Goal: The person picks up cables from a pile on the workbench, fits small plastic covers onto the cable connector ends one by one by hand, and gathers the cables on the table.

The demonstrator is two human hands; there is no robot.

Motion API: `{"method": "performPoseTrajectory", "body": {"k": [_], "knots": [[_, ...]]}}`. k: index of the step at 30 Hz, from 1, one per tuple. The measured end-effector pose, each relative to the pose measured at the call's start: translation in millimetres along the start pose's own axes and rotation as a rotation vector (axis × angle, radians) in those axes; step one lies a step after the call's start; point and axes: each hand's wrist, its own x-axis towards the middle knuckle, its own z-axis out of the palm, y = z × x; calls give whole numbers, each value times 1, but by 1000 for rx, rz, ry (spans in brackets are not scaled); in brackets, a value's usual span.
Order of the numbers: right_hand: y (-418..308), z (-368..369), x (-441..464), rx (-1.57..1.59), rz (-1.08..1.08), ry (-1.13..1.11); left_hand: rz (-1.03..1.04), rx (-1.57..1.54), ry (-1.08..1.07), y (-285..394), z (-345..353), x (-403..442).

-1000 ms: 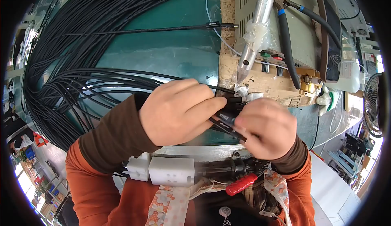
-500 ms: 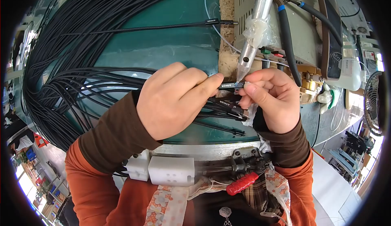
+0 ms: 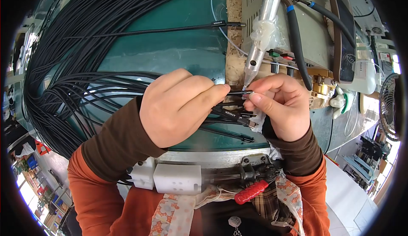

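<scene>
My left hand (image 3: 182,108) is closed around a black cable connector (image 3: 236,93), which points to the right with a thin edge facing up. My right hand (image 3: 282,104) pinches the connector's other end between thumb and index finger; the fingertips hide most of that end. Just above the connector, between my hands, is the narrow tip of a metal nozzle (image 3: 251,68); whether it touches cannot be made out. Below my fingers lie several more black connectors (image 3: 231,112) with metal plugs, their cables running left under my left hand.
A large bundle of black cables (image 3: 63,61) covers the left of the green mat (image 3: 170,55). One cable with a connector (image 3: 219,24) lies apart at the back. Pliers (image 3: 297,36) rest by a grey box (image 3: 316,32). A clamp with a red handle (image 3: 251,192) sits at the front edge.
The held connector has turned from its lettered flat face to its thin edge. Both hands have shifted slightly, and the camera view has moved a little.
</scene>
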Motion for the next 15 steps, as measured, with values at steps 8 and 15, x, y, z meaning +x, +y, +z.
{"method": "performPoseTrajectory", "body": {"k": [8, 15], "knots": [[-3, -3, -2, -39, -43, -66, -29, -99, -15, 6, -6, 5], [-9, -16, -4, -4, 110, -239, -1, -131, -141, 8, -16, 4]]}}
